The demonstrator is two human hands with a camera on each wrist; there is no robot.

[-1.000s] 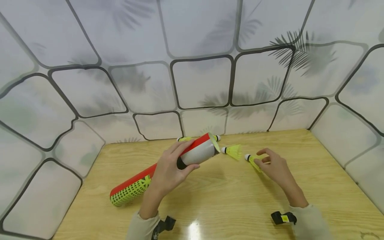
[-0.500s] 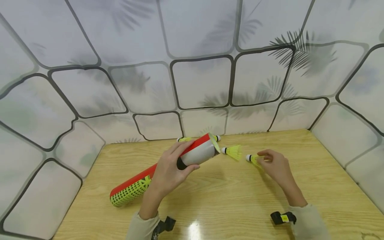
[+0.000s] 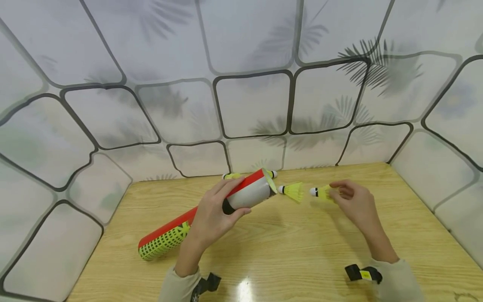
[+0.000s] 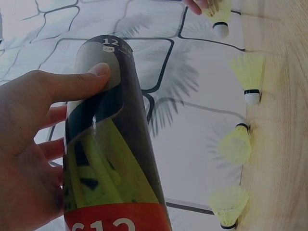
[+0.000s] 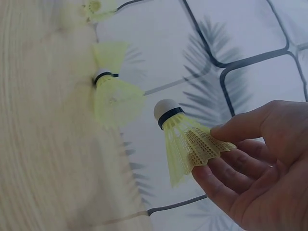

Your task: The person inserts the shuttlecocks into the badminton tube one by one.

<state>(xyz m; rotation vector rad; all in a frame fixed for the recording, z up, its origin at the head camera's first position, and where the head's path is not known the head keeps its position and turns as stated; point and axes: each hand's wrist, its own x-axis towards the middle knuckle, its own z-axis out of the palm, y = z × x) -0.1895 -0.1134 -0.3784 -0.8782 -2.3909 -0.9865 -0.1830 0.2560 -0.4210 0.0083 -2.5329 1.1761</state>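
My left hand (image 3: 213,214) grips a red, silver and green shuttlecock tube (image 3: 250,195), tilted so that its open end points up and to the right. The left wrist view shows the thumb and fingers wrapped round the tube (image 4: 108,144). My right hand (image 3: 356,205) pinches a yellow shuttlecock (image 3: 322,193) by its skirt, cork toward the left. Seen in the right wrist view, the thumb and fingers hold the rim of that shuttlecock (image 5: 187,139). Another shuttlecock (image 3: 292,191) lies on the table between the tube's mouth and the right hand.
Two more shuttlecocks lie behind the tube near the wall, one (image 3: 232,175) to the left and one (image 3: 272,173) partly hidden by the tube's mouth. The wooden table (image 3: 283,256) meets a patterned wall covering (image 3: 256,105) at the back and sides.
The right hand has closed its fingers on the shuttlecock's skirt, then lifted it slightly and moved a little right; the shuttlecock has turned more level. The left hand and tube stay put.
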